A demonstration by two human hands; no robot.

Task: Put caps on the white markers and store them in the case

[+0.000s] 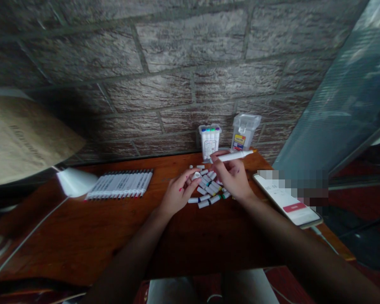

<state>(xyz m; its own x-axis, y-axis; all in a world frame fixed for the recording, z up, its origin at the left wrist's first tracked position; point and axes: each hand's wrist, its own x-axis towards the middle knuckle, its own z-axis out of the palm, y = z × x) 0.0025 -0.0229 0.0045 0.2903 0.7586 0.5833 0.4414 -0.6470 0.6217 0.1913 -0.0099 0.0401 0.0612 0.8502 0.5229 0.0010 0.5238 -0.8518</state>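
**Marker in the right hand, cap in the left hand**

The right hand's fingers are closed around the marker, which lies slantwise across their tips, its orange end pointing away to the right. The left hand is half curled, the white cap between thumb and fingers. Loose caps lie on the table between and below both hands. A row of pens lies well left; a filled tub stands just beyond the pile.
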